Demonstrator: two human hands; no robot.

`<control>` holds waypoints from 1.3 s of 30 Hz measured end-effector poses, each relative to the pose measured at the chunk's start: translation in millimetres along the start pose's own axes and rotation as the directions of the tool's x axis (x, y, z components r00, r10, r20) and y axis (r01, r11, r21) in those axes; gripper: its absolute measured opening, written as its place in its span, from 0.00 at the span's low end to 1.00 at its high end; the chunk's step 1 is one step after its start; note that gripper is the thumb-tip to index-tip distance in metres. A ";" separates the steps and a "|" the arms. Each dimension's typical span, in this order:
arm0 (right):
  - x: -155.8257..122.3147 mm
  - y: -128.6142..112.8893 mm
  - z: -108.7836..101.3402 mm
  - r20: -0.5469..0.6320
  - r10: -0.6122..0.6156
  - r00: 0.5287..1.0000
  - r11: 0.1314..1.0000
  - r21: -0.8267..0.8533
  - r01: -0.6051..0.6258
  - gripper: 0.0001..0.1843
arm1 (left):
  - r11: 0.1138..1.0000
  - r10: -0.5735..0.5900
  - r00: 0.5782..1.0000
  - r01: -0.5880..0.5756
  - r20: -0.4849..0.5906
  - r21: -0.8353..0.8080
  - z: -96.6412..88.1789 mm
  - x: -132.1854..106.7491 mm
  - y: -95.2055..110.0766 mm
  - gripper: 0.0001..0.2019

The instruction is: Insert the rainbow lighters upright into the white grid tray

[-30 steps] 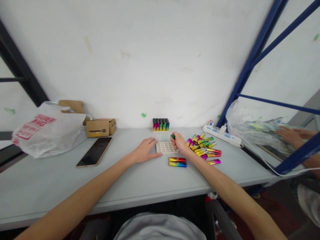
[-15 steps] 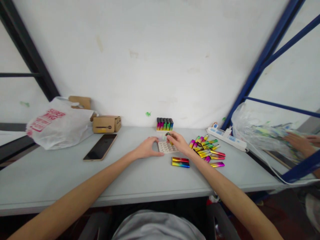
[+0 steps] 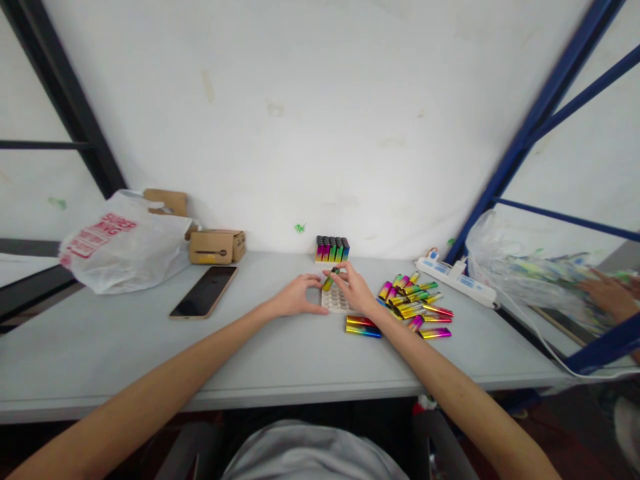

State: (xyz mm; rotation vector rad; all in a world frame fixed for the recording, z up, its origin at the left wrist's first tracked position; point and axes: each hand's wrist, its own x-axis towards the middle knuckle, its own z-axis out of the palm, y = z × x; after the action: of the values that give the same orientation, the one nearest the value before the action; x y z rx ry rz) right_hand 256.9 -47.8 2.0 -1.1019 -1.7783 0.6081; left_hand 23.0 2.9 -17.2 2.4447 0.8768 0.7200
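Observation:
My right hand (image 3: 356, 289) pinches a rainbow-coloured lighter (image 3: 329, 280) and holds it tilted over the far left part of a white holed tray (image 3: 336, 304). My left hand (image 3: 296, 296) rests on the table with its fingers against the tray's left edge. A loose heap of rainbow lighters (image 3: 415, 300) lies right of my right hand. Two more lighters (image 3: 363, 326) lie side by side in front of the tray. A small filled tray of upright lighters (image 3: 332, 249) stands by the wall behind.
A phone (image 3: 204, 301) lies face up at the left, with a cardboard box (image 3: 217, 246) and a white plastic bag (image 3: 123, 243) behind it. A white power strip (image 3: 457, 277) sits at the right by a blue frame (image 3: 530, 120). Another person's hand (image 3: 607, 293) shows at the far right.
My right hand has carried the lighter left from the heap's side to over the tray's far left part. My left hand stayed at the tray's edge. The camera view shifted slightly.

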 end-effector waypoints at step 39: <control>-0.4 2.8 -79.1 -0.006 0.413 0.911 0.558 -0.788 -0.258 0.19 | 0.998 0.054 0.997 -0.057 0.056 0.037 -5.5 -0.1 -0.9 0.43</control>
State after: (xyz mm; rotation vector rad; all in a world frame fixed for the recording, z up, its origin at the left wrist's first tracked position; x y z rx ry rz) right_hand 328.7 -51.4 35.2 -2.0920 -2.0598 0.1049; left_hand 19.2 4.7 -13.5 2.5194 0.8118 0.6575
